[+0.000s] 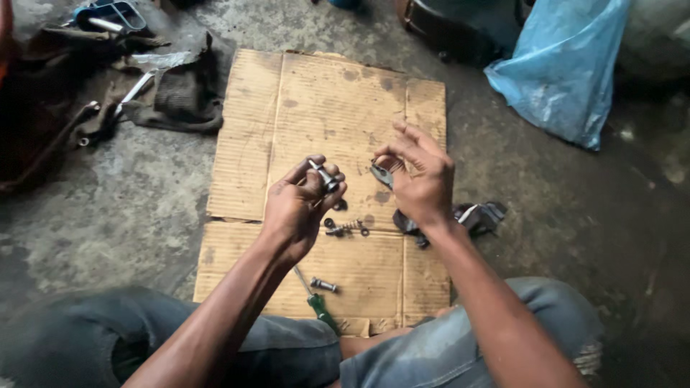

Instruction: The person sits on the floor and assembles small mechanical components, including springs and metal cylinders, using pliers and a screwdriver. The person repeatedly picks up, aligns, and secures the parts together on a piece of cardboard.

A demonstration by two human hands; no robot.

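Note:
Above a sheet of brown cardboard (302,115) on the floor, my left hand (298,205) grips a short silver bolt-like metal part (323,174), its tip sticking up between thumb and fingers. My right hand (420,172) pinches a small dark metal piece (382,172) between thumb and forefinger, the other fingers spread. The two hands are a short gap apart. Below them on the cardboard lie a small spring with washers (346,228), a loose bolt (323,285) and a green-handled screwdriver (316,302).
A dark part with a strap (474,215) lies at the cardboard's right edge. Dirty rags and metal tools (165,93) sit at the upper left, a blue plastic bag (564,72) at the upper right. My knees in jeans (460,345) frame the bottom.

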